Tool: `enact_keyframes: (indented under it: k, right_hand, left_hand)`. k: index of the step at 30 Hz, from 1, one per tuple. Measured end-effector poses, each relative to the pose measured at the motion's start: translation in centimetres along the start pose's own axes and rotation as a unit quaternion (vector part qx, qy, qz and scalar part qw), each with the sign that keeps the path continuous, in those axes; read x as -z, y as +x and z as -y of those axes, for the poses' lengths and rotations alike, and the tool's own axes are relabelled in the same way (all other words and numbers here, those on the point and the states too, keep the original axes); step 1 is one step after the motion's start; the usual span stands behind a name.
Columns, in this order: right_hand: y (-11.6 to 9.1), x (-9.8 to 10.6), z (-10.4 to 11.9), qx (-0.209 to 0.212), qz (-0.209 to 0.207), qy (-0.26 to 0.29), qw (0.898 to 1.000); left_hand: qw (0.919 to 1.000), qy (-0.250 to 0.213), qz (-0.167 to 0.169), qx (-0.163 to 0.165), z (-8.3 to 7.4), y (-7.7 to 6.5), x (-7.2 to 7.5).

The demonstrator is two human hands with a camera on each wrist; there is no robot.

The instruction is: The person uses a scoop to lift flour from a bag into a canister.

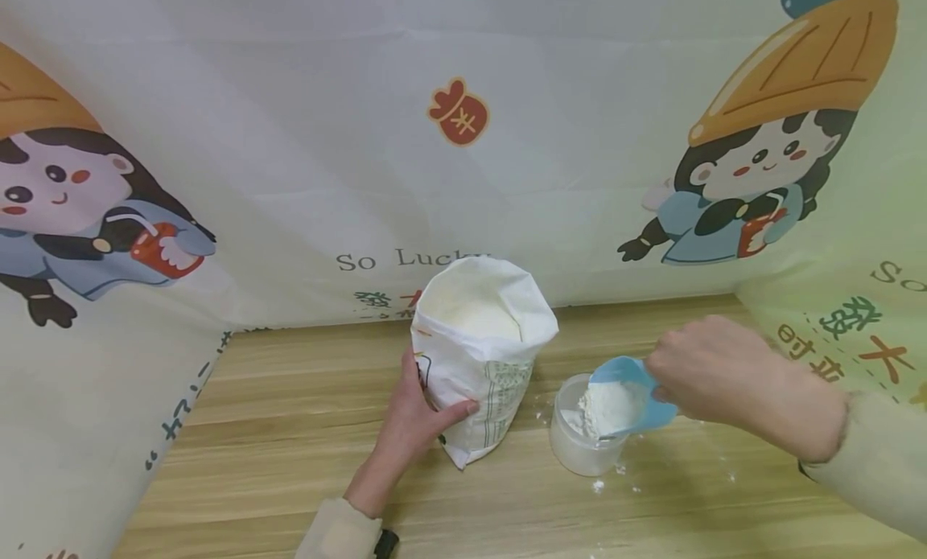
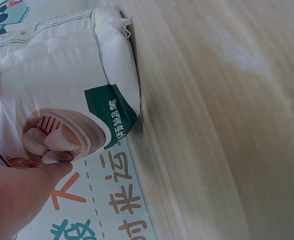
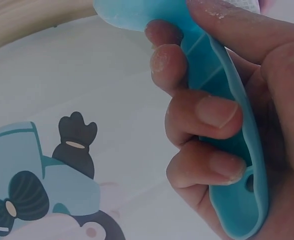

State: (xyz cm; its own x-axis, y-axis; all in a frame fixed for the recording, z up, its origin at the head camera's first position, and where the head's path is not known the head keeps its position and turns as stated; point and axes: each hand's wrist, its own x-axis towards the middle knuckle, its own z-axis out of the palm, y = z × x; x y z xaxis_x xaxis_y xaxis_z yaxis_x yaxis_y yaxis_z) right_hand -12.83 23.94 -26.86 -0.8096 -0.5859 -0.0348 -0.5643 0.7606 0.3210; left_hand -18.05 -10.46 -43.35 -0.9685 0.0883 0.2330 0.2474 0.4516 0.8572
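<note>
A white flour bag (image 1: 471, 382) stands upright with its top open and white flour (image 1: 467, 314) inside. My left hand (image 1: 416, 406) holds its left side, the thumb across the front. Printed dumplings in a steamer show on the bag (image 2: 52, 75) in the left wrist view, beside my left hand (image 2: 22, 195). To the right, my right hand (image 1: 713, 374) grips a blue scoop (image 1: 655, 414), tilted over a translucent plastic tub (image 1: 582, 454). Flour lies in the scoop's mouth and in the tub. The right wrist view shows fingers curled round the scoop's handle (image 3: 237, 200).
Spilled flour (image 1: 598, 487) dots the wooden table (image 1: 275, 430) around the tub. A printed cloth (image 1: 326, 141) with cartoon figures forms the back and side walls, close behind the bag.
</note>
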Motion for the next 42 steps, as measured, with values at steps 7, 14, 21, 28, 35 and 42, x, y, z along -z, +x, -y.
enact_keyframes:
  k: [7, 14, 21, 28, 35, 42]
  right_hand:
    - [0.2, 0.0, 0.3, 0.011, -0.019, -0.012, 1.0]
    - [0.2, -0.1, 0.5, 0.027, -0.043, -0.035, 0.998]
    - [0.2, -0.1, 0.7, 0.035, -0.06, -0.055, 0.996]
    - [0.1, 0.0, 0.8, 0.037, -0.068, -0.065, 0.995]
    - [0.0, -0.1, 0.6, 0.035, -0.061, -0.059, 0.996]
    - [-0.4, -0.7, -0.4, 0.014, -0.041, -0.01, 0.999]
  left_hand:
    - [1.0, 0.001, 0.0, 0.002, 0.0, 0.0, 0.0]
    - [1.0, -0.004, 0.001, -0.004, 0.0, 0.0, 0.0]
    - [0.9999, -0.01, 0.003, 0.003, -0.1, 0.0, 0.0]
    - [0.9998, -0.017, 0.005, -0.002, 0.1, 0.0, 0.0]
    - [0.9999, -0.012, 0.003, -0.003, 0.1, 0.0, 0.1]
    - [1.0, -0.004, 0.002, -0.006, 0.1, 0.0, -0.1]
